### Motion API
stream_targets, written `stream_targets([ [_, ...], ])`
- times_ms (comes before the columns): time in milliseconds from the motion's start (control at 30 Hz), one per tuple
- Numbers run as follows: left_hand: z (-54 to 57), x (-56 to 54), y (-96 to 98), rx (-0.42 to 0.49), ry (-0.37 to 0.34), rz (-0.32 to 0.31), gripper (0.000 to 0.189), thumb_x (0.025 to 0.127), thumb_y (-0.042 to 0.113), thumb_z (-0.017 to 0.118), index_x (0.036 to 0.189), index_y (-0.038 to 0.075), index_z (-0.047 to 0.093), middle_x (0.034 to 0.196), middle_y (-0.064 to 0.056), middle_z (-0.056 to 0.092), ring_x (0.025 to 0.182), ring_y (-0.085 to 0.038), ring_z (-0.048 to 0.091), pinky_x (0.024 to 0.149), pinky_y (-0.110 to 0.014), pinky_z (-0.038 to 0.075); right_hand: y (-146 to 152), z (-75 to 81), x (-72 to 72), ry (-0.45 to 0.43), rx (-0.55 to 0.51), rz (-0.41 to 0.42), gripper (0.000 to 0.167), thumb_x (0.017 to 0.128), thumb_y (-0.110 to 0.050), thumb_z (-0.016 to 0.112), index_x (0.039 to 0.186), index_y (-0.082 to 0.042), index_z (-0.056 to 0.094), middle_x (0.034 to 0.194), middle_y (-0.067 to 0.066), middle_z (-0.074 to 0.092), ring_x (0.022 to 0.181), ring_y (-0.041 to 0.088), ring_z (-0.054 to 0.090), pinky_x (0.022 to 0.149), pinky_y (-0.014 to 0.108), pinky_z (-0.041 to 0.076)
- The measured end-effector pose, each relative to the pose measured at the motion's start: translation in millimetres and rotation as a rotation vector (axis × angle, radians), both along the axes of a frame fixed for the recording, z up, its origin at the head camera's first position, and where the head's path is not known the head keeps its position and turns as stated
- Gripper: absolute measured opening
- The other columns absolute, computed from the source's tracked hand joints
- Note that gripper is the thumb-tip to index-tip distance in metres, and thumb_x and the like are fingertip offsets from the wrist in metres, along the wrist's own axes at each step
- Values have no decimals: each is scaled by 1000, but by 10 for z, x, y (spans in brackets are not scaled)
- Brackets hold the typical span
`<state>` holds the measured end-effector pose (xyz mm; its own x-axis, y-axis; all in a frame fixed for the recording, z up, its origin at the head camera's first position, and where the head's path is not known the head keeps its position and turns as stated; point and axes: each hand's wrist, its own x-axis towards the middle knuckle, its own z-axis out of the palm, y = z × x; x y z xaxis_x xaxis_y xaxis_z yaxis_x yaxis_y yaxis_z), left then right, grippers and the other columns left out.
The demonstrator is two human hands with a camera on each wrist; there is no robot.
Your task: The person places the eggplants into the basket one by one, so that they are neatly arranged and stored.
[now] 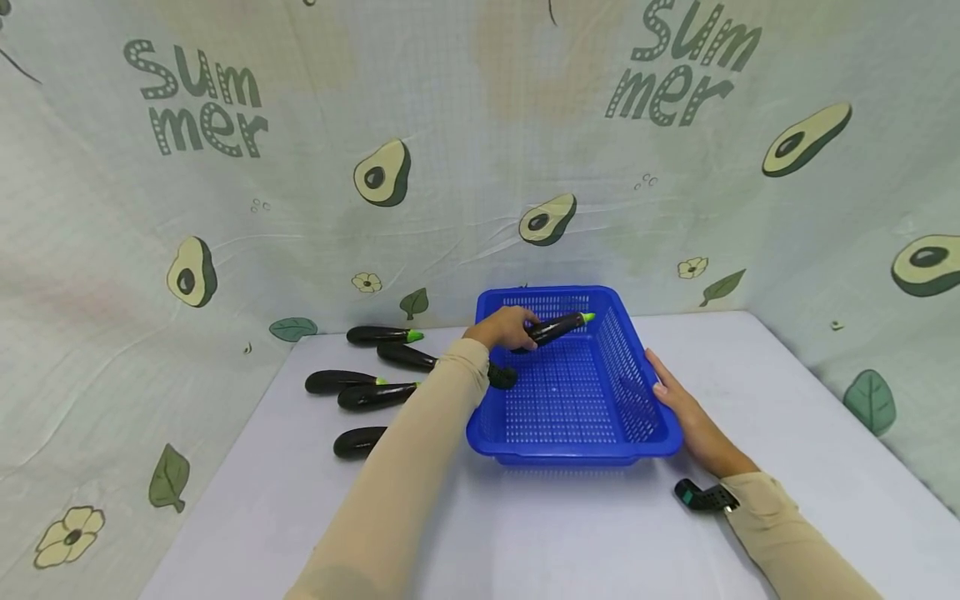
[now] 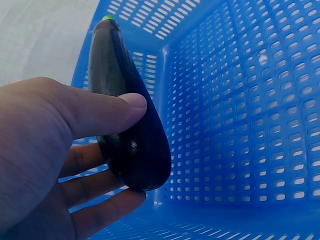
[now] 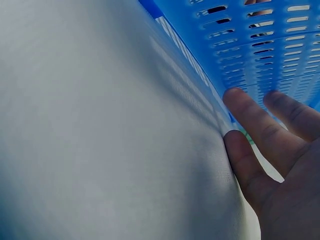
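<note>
My left hand (image 1: 507, 327) grips a dark eggplant (image 1: 557, 328) inside the upper left part of the blue plastic basket (image 1: 573, 457). In the left wrist view, the thumb lies across the eggplant (image 2: 132, 145) and the fingers curl under it; its green stem end points away from the hand. Against the outside of the basket's right wall, my right hand (image 1: 686, 412) rests with fingers extended. The right wrist view shows those fingers (image 3: 265, 122) fairly straight beside the slotted wall (image 3: 250, 55). No other eggplant shows in the basket.
Several more eggplants lie left of the basket on the white tabletop (image 1: 555, 533), among them one at the back (image 1: 378, 335) and one nearer the front (image 1: 358, 442), partly behind the left sleeve. A printed cloth (image 1: 450, 125) hangs behind the table.
</note>
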<state>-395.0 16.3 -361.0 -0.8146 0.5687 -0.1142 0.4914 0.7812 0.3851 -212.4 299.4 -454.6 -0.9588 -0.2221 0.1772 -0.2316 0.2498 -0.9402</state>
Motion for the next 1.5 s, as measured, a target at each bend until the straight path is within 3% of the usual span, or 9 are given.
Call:
stream_targets([
  [233,-13,-10,-25,-2,9,16,51,89,20,79,137,13,63,127,-9,63,109,-21,56,96,-36,46,-15,-3,-32,11,-10,10,60,110,-36,28,163,-27,1,168,1,-8,150,34,-13,111,68,-7],
  [467,6,18,-6,-41,18,-9,52,90,20,77,139,13,61,136,-10,59,119,-21,54,100,-36,44,-9,-7,-8,-3,-2,-6,60,110,-37,29,162,-30,1,168,1,-8,150,34,-13,110,69,-9],
  [1233,14,6,9,-106,20,5,54,90,21,77,140,14,60,138,-10,57,119,-22,53,101,-38,44,1,-3,-20,-1,-13,-6,62,109,-37,29,163,-24,0,168,-1,-8,151,33,-13,112,67,-9],
  [1500,15,48,22,-153,17,22,51,91,21,76,140,17,61,134,-8,59,114,-20,54,98,-38,45,0,0,-17,-3,-11,-4,62,109,-37,29,163,-24,0,168,-1,-8,150,35,-13,111,68,-8],
])
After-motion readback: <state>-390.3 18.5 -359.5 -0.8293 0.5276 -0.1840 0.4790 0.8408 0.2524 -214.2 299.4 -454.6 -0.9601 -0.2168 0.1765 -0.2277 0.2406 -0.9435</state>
